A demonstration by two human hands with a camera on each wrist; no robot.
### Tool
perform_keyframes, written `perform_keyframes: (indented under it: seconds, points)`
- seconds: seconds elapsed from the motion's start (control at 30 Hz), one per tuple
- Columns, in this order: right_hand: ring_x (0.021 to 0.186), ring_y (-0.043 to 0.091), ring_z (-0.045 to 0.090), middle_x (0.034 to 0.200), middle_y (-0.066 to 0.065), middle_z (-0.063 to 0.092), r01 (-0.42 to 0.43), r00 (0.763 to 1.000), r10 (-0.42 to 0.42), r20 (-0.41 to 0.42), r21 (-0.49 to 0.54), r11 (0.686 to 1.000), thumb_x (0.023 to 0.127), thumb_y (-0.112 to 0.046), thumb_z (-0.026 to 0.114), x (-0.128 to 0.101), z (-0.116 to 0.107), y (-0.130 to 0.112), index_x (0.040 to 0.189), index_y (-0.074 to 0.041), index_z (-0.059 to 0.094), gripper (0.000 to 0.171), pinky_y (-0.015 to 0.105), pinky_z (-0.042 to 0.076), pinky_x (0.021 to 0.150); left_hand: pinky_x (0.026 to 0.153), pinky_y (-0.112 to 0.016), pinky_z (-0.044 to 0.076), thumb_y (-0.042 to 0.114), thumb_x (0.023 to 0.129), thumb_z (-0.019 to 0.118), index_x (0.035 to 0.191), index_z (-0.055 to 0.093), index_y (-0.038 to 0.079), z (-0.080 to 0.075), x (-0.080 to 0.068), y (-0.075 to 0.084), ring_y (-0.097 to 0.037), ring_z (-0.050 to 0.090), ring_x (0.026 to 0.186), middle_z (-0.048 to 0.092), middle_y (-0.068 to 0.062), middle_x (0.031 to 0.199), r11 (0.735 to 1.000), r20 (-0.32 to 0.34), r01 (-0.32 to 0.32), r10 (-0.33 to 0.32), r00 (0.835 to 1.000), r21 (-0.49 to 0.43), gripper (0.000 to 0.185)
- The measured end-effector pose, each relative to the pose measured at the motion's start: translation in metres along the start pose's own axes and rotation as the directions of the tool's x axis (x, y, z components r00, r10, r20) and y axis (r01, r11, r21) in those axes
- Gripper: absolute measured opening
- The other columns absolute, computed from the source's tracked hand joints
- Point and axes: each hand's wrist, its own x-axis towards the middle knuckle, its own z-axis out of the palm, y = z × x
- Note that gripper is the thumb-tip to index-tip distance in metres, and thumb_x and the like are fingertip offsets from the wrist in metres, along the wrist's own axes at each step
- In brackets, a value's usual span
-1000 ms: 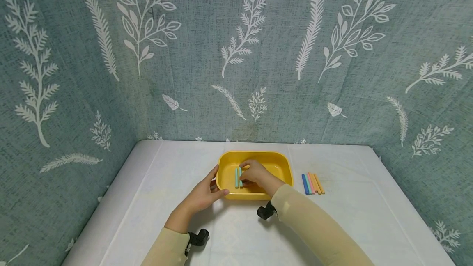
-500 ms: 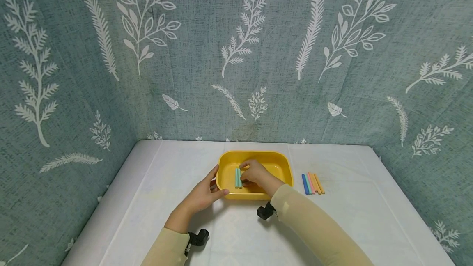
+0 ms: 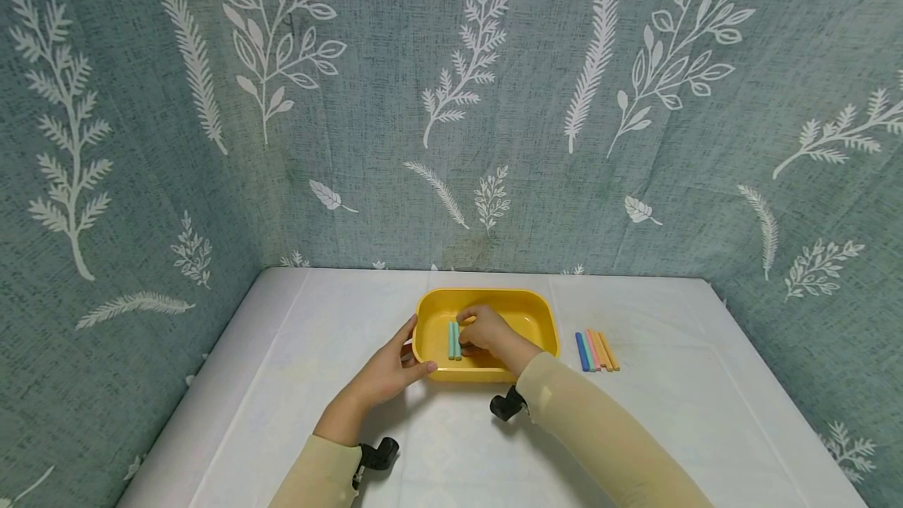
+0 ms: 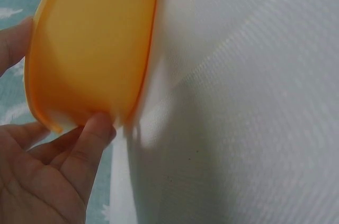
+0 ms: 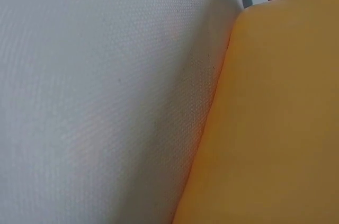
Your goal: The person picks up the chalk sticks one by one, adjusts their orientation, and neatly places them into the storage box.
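On the white table stands a yellow tray [image 3: 539,310]. My left hand [image 3: 386,371] grips its left end, thumb at the front corner and fingers along the left side; the left wrist view shows this hand [image 4: 53,166] around the tray's end [image 4: 95,38]. Inside the tray, two light green chalk sticks [image 3: 451,341] lie side by side, close together. My right hand [image 3: 488,333] reaches in over the front wall and pinches the right-hand chalk stick [image 3: 458,351], part of which its fingers cover. The right wrist view shows mainly the tray's outer wall [image 5: 265,113].
Right of the tray, several chalk sticks [image 3: 597,351] in blue, green, pink and orange lie in a row on the table [image 3: 670,414]. A patterned green cloth [image 3: 451,202] hangs behind and at both sides.
The right-hand chalk stick has shifted left, closing the gap to the other one, with my right hand at it. My left hand keeps its place on the tray.
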Motion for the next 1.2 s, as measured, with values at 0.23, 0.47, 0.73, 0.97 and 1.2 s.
perform_keyframes:
  seconds: [0.23, 0.47, 0.73, 0.97, 1.2]
  points:
    - [0.061, 0.017, 0.062, 0.091, 0.015, 0.062, 0.005, 1.0, -0.005, 0.001, 0.017, 1.0, 0.087, 0.007, 0.069, -0.001, 0.0, 0.0, 0.126, -0.002, 0.064, 0.04, 0.026, 0.059, 0.059, 0.104, -0.041, 0.049, 0.025, 0.092, 0.076, 0.162, 0.014, 0.011, 0.0, 0.0, -0.001, -0.038, 0.048, 0.136, 0.025, -0.021, 0.162, 1.0, 0.005, -0.011, 0.011, 1.0, 0.008, 0.094]
    - [0.064, 0.018, 0.062, 0.088, 0.014, 0.062, -0.007, 1.0, 0.007, -0.003, 0.002, 1.0, 0.088, 0.005, 0.07, -0.001, 0.0, 0.001, 0.124, -0.003, 0.064, 0.037, 0.025, 0.059, 0.06, 0.104, -0.043, 0.049, 0.025, 0.092, 0.076, 0.161, 0.015, 0.009, 0.001, 0.001, -0.001, -0.038, 0.048, 0.135, 0.026, -0.022, 0.161, 1.0, -0.006, -0.015, 0.015, 1.0, 0.005, 0.093]
    - [0.066, 0.019, 0.065, 0.089, 0.014, 0.064, 0.001, 1.0, -0.001, 0.007, 0.029, 1.0, 0.088, 0.006, 0.07, -0.005, -0.007, 0.0, 0.124, -0.002, 0.064, 0.037, 0.028, 0.061, 0.061, 0.106, -0.044, 0.046, 0.026, 0.093, 0.075, 0.162, 0.013, 0.01, 0.001, 0.001, 0.001, -0.036, 0.047, 0.137, 0.025, -0.02, 0.162, 1.0, 0.001, 0.005, -0.005, 1.0, 0.016, 0.094]
    - [0.067, 0.021, 0.065, 0.086, 0.015, 0.063, 0.032, 0.999, -0.032, 0.028, 0.019, 0.999, 0.09, 0.003, 0.069, -0.009, -0.018, -0.002, 0.124, -0.002, 0.064, 0.036, 0.032, 0.061, 0.064, 0.106, -0.044, 0.046, 0.025, 0.094, 0.074, 0.162, 0.012, 0.01, 0.002, 0.002, 0.0, -0.037, 0.046, 0.137, 0.026, -0.02, 0.162, 1.0, 0.0, 0.003, -0.003, 1.0, 0.009, 0.093]
    - [0.082, 0.027, 0.066, 0.101, 0.015, 0.061, 0.091, 0.992, -0.087, 0.091, -0.038, 0.995, 0.096, -0.007, 0.066, -0.029, -0.037, -0.012, 0.127, -0.001, 0.063, 0.031, 0.036, 0.061, 0.073, 0.107, -0.044, 0.046, 0.025, 0.093, 0.074, 0.162, 0.013, 0.011, 0.001, 0.001, 0.0, -0.036, 0.046, 0.137, 0.026, -0.019, 0.162, 1.0, -0.006, 0.003, -0.003, 1.0, -0.004, 0.093]
